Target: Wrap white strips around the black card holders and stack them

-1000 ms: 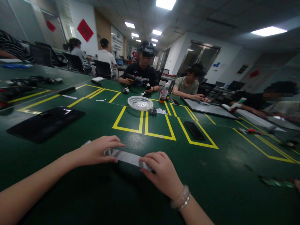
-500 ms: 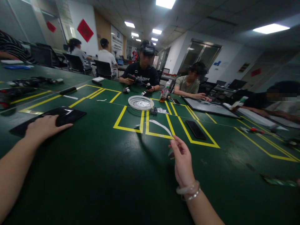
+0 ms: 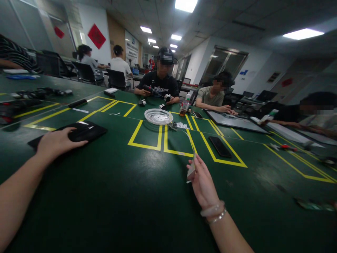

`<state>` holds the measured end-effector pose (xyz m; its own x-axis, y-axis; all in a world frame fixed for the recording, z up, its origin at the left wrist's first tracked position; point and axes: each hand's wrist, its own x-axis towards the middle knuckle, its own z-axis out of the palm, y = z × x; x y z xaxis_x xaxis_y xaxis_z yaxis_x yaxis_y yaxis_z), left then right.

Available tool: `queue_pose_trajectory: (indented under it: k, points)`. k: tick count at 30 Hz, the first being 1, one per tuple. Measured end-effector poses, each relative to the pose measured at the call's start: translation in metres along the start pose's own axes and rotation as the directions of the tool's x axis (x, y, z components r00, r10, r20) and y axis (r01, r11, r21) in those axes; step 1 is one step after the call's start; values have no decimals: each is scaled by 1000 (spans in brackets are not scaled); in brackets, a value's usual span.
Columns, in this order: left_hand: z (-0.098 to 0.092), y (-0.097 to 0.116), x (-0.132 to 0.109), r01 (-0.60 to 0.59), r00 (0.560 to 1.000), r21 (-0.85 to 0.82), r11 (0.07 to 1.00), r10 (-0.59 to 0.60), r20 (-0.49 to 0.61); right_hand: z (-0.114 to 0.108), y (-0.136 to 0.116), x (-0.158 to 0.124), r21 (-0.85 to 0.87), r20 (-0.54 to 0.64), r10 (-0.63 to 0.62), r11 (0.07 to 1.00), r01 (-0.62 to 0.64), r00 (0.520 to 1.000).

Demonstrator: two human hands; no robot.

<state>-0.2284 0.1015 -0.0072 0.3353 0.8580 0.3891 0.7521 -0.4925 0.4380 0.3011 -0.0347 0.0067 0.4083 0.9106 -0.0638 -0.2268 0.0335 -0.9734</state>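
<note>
My left hand (image 3: 59,142) lies over a glossy black flat piece (image 3: 86,131), thumb stretched out along it and the other fingers bent on its top; its exact kind is unclear. Between the thumb and fingers of my right hand (image 3: 204,175) is a thin, pale strip (image 3: 192,170), raised above the table, its narrow end pointing away from me. Part of the strip is hidden by my fingers. Beyond my right hand, a black phone-like slab (image 3: 219,146) rests inside a yellow-taped outline.
A round white slotted basket (image 3: 158,117) stands mid-table on the green tabletop (image 3: 137,207). Near it are small parts (image 3: 181,125) and a bottle (image 3: 184,107). Across the table a person (image 3: 158,80) holds a power driver (image 3: 151,89). A green circuit board (image 3: 313,203) lies at right.
My left hand and the black piece have shifted right together. The strip in my right hand has swung from arching leftward to pointing away, with more of its near part showing.
</note>
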Motion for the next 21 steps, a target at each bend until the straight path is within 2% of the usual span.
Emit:
queue_pose_trajectory:
  k: [2,3,5,7,10,12,15,19,21]
  points:
    - [13,24,10,107,983,175,979,-78,-165,0,0,-1,-17,35,6,1000,-6,999]
    - [21,41,14,138,980,223,965,-100,-173,1,-1,-2,-19,48,11,1000,-10,999]
    - [39,83,19,72,997,229,971,-70,-16,2,-2,-3,-9,68,25,1000,-24,997]
    - [58,129,18,-55,990,175,983,31,140,4,-3,-5,15,93,47,999,-49,995]
    - [82,189,8,-200,944,73,977,172,281,7,-5,-10,53,133,77,995,-85,988]
    - [94,215,1,-263,900,-11,965,249,357,9,-7,-14,67,170,83,993,-96,982]
    - [104,229,-5,-294,862,-77,953,299,408,12,-9,-20,52,243,76,995,-91,967]
    - [113,224,-9,-329,857,-50,943,320,403,16,-9,-26,-47,337,65,998,-52,939]
    - [116,221,-11,-389,855,-14,921,367,367,16,-7,-27,-92,388,55,996,-21,920]
